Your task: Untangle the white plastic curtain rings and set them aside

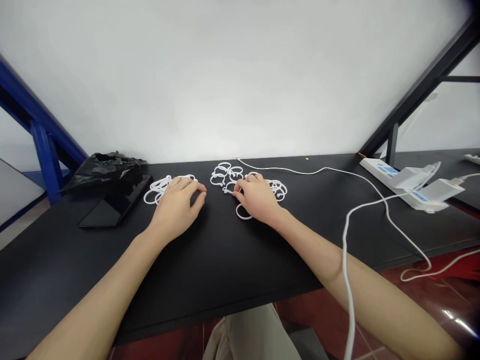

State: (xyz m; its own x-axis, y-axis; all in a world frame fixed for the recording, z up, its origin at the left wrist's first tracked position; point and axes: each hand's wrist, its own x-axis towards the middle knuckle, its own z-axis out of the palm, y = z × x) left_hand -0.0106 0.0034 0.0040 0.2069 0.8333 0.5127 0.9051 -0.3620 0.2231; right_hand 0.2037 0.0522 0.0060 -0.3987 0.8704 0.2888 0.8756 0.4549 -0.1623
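White plastic rings, some with a small eyelet like curtain rings, lie on the black table in separate groups. My left hand rests over the left pile of rings and hides part of it. Its fingers are bent, with a gap between thumb and forefinger and nothing seen in it. My right hand is over the right pile of rings. Its thumb and forefinger pinch the edge of a white ring beside the middle group of rings. A single ring lies partly under the right hand.
A black tablet or phone and a crumpled black plastic bag lie at the left. On the right is a white power strip with plugged-in adapters. A white cable loops across my right forearm. Blue and black frame posts stand at the sides.
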